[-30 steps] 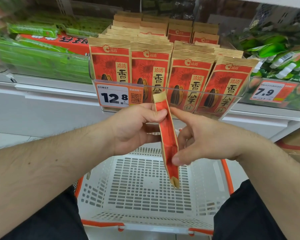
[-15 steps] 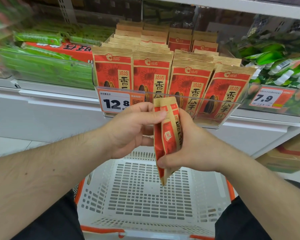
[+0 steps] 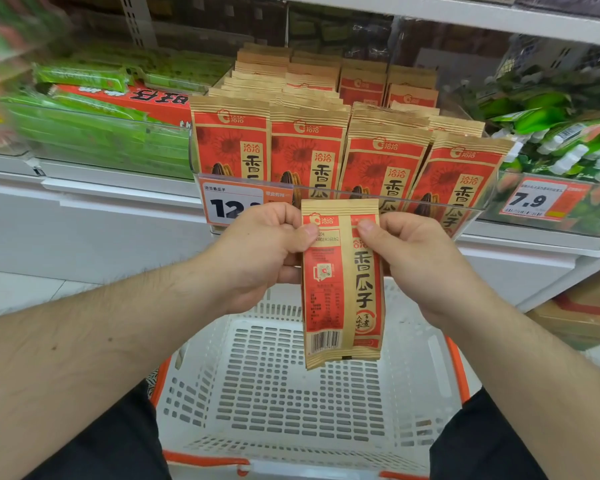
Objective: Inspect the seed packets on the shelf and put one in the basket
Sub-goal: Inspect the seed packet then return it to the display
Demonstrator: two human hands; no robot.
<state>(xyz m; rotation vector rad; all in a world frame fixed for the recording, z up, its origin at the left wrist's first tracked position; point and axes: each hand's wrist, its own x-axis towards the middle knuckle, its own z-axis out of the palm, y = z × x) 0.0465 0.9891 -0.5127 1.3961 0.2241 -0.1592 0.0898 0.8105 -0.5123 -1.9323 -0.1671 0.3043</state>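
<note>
Seed packet (image 3: 342,282) held upright above white basket (image 3: 291,403), back side facing; left hand (image 3: 260,251) and right hand (image 3: 416,258) pinching its top corners; shelf (image 3: 343,133) packets far behind

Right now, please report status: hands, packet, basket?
Both hands pinch packet top: left hand, right hand. Packet upright, back side showing, above basket. Nothing in the way.
</note>
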